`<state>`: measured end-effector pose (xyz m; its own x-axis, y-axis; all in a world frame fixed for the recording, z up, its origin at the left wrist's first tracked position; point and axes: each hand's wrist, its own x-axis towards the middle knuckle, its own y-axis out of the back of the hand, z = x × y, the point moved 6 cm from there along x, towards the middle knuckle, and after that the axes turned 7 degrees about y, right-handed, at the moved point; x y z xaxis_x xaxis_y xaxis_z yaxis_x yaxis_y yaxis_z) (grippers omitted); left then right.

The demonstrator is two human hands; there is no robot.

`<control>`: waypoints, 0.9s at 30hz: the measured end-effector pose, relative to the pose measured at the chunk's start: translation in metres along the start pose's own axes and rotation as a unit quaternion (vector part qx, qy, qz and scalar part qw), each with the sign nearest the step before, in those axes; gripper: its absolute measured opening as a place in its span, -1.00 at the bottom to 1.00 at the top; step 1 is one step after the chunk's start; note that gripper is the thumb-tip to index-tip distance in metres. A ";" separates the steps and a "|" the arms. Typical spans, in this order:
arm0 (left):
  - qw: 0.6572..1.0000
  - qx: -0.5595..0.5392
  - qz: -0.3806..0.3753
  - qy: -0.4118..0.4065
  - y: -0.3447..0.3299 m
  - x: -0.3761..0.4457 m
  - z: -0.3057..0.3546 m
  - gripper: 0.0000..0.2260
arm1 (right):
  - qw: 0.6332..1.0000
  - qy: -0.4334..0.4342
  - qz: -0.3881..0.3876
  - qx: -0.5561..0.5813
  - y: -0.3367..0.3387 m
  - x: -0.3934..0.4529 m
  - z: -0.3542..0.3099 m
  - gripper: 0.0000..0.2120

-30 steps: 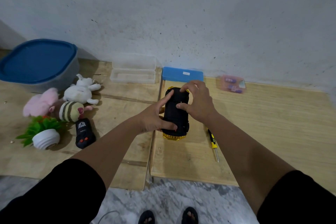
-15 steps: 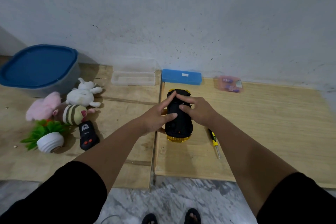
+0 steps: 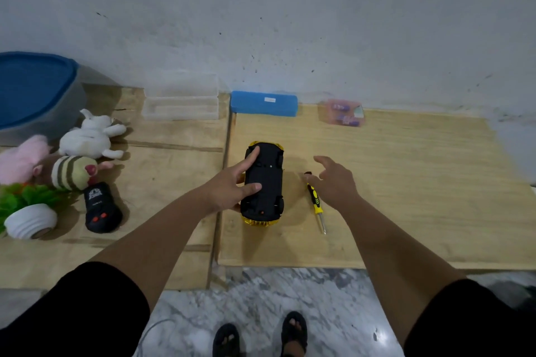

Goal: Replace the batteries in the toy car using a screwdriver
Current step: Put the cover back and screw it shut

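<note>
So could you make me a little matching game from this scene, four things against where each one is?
Things:
1. toy car
2. screwdriver
3. remote control
4. blue case

Places:
A. against the wall
B. beside the striped plush
C. upside down under the left hand
D. just below the right hand

Pairs: 1-C, 2-D, 3-B, 4-A

Wall: pale grey plaster (image 3: 290,14), scuffed, with small dark specks.
Floor: grey and white marbled stone (image 3: 261,298), glossy at lower right.
Surface: two light plywood boards (image 3: 406,182) laid side by side on the floor against the wall.
Light: dim, even, bluish.
</note>
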<state>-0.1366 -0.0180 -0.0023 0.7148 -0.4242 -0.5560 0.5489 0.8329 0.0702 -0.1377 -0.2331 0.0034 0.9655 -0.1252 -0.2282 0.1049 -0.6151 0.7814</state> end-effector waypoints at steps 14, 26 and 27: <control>0.998 -0.026 0.046 0.047 -0.030 0.020 -0.005 -0.33 | 0.999 -0.021 -0.039 -0.022 -0.016 0.017 0.029 -0.56; 0.996 -0.018 0.067 0.047 -0.019 0.014 0.031 -0.31 | 0.930 0.012 0.102 0.354 0.069 0.056 -0.046 -0.93; 0.997 -0.013 0.064 0.046 -0.016 0.014 0.035 -0.31 | 0.927 0.015 0.104 0.361 0.068 0.055 -0.052 -0.94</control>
<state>-0.1206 -0.0493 0.0179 0.7345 -0.2804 -0.6180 0.4441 0.8872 0.1252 -0.0652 -0.2414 0.0745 0.9542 -0.2847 -0.0918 -0.2606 -0.9419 0.2117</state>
